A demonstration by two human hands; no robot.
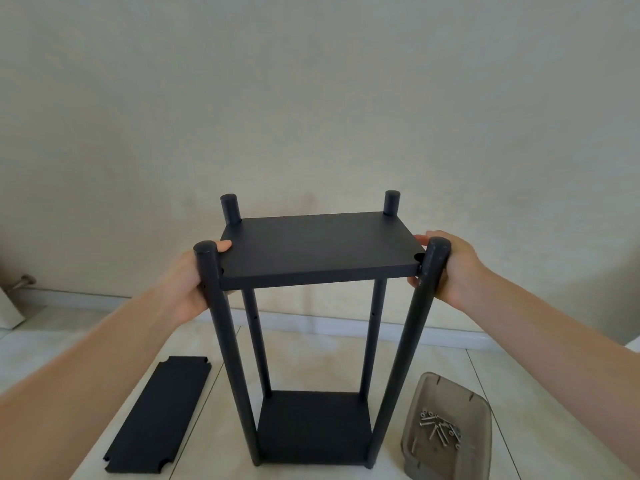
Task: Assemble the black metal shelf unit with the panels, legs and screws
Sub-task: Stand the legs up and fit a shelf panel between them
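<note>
Both forearms reach in as our left hand (188,282) and right hand (450,268) grip the near legs (410,341), so we level the top panel (318,251) first.

Light and picture quality: soft, even daylight; mild wide-angle warp.

You have a bright, diffuse scene with no hard glare; the wall (311,98) reads pale and flat, dimming slightly toward the upper corners; light seems to fall from above and in front of you, so the shelf unit (313,327) casts only faint, soft shadow on the floor (519,393); its matte black surfaces hold little detail, the top panel (317,247) showing a weak sheen; your forearms blur and stretch toward the lower corners; the skirting line bows from lens distortion; the screws (439,432) in the grey tray (446,389) give small glints; overall sharpness is moderate, softened by compression.
</note>
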